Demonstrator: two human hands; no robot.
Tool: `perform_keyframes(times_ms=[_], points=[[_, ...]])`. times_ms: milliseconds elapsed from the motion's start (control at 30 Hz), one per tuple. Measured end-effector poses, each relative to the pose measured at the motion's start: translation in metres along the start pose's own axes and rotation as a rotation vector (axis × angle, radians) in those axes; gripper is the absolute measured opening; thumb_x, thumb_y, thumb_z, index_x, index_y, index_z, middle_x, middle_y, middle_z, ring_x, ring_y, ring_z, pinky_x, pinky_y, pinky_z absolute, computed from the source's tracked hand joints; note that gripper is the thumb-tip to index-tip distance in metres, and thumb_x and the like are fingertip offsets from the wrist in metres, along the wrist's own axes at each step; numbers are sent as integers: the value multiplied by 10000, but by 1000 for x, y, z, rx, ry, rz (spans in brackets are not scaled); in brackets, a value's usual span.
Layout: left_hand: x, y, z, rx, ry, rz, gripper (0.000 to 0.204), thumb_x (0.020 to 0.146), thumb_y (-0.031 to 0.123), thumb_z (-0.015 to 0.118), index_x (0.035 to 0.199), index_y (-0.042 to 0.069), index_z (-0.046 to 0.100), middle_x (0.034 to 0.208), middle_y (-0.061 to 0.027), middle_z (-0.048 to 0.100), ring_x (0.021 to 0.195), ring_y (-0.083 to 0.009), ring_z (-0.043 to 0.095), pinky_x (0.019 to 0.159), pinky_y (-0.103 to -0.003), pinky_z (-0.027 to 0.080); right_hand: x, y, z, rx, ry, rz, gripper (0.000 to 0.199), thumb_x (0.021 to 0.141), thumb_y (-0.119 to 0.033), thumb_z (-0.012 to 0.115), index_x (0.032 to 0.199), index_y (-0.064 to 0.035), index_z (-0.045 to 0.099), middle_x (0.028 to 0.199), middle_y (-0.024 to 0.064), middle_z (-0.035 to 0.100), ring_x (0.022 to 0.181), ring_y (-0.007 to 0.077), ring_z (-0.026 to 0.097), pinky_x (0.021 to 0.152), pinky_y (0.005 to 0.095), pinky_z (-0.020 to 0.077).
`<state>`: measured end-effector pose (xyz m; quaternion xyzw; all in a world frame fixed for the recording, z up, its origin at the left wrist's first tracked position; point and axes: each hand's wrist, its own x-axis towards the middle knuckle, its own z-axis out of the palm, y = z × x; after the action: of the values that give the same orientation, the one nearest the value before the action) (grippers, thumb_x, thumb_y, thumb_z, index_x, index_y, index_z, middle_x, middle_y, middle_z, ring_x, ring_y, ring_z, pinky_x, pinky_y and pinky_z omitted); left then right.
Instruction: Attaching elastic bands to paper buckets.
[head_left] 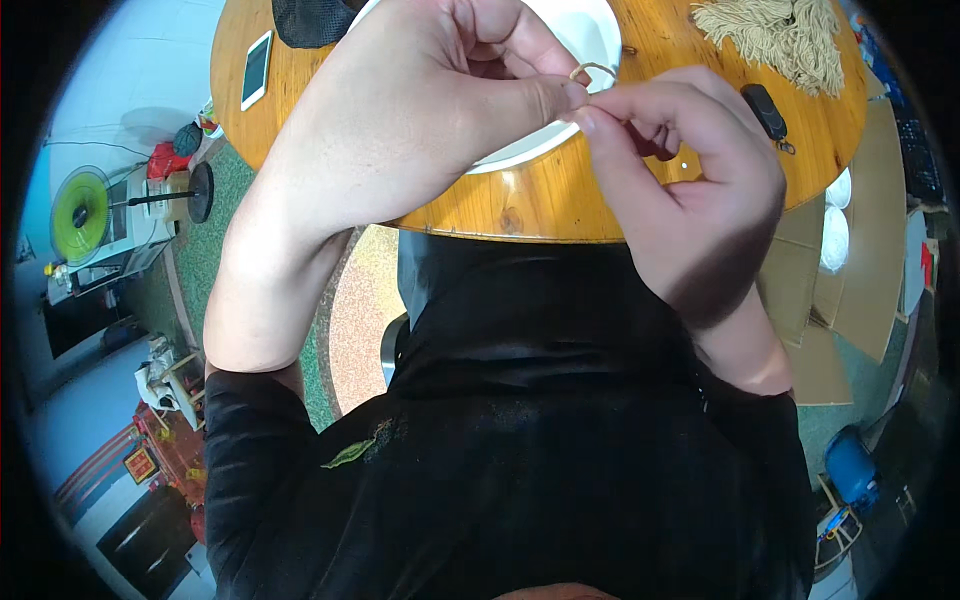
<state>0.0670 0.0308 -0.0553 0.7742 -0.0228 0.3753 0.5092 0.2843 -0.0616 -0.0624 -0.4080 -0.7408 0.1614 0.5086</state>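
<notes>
Both my hands meet over the near edge of a white basin on the round wooden table. A thin tan cord makes a small loop at the fingertips. My left hand pinches it between thumb and forefinger, with the other fingers curled. From the right, my right hand pinches the cord at the same spot with thumb and forefinger. Whatever lies between the fingertips beyond the loop is hidden. A bundle of tan cords rests at the far right of the table.
On the wooden table lie a white phone and a black mesh item at left, and a black key fob at right. Cardboard is on the floor at right. A green fan stands at left.
</notes>
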Motion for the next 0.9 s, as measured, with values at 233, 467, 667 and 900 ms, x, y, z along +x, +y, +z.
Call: perform_keyframes(times_ms=[233, 467, 667, 900], points=[[28, 51, 24, -40, 428, -987, 34, 1034, -34, 717, 1058, -57, 722, 987, -71, 770, 894, -89, 703, 824, -234, 584, -5, 6, 10, 242, -35, 138, 16, 1041, 11, 652, 1043, 26, 648, 960, 24, 579, 816, 83, 538, 759, 221, 450], [6, 16, 8, 341, -14, 53, 75, 1042, 55, 746, 1024, -14, 724, 915, -18, 726, 808, -58, 621, 722, -229, 518, -8, 5, 1, 278, -119, 221, 150, 1111, -78, 571, 1158, 38, 653, 1049, 27, 603, 947, 92, 573, 863, 247, 467], [34, 56, 36, 479, 167, -337, 50, 1004, 32, 752, 992, 6, 711, 894, -35, 714, 780, -90, 618, 725, -259, 522, -12, 4, -7, 459, -187, 465, 252, 1121, -131, 590, 1264, 55, 682, 1085, 68, 681, 1000, 137, 628, 898, 281, 493], [34, 72, 41, 754, 207, -621, 61, 953, 25, 790, 990, 8, 744, 918, -65, 747, 822, -143, 683, 763, -270, 554, -18, 9, 2, 1048, -65, 761, 305, 1107, -110, 600, 1335, 84, 660, 1156, 113, 719, 1027, 173, 661, 925, 320, 506]])
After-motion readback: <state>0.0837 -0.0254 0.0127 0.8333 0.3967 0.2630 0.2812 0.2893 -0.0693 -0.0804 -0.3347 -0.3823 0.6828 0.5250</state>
